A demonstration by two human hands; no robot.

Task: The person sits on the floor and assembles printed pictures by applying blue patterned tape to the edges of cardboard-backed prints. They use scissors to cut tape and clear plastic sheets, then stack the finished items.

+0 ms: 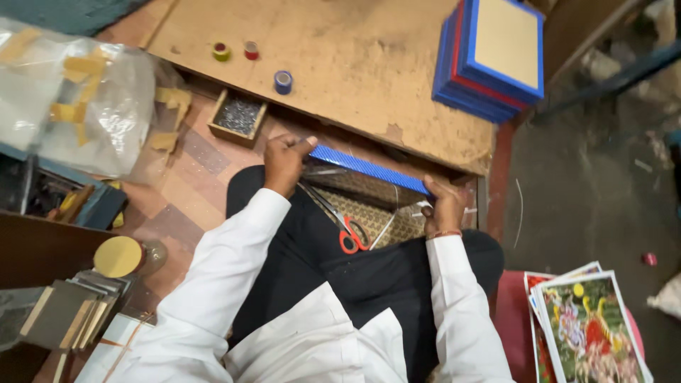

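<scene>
I sit on the floor in white sleeves and dark trousers. A long blue patterned frame strip (369, 169) runs from upper left down to the right in front of my knees. My left hand (285, 162) grips its left end and my right hand (445, 203) holds its right end. Beneath the strip lies a patterned backing board (376, 213). Red-handled scissors (347, 230) rest on it, blades pointing up-left, between my two hands.
A low wooden board (340, 64) carries three tape rolls (283, 81) and a stack of blue and red frames (493, 57). A small wooden tray of nails (237, 117) sits left. Plastic-wrapped bundle (71, 92) far left; colourful prints (589, 326) lower right.
</scene>
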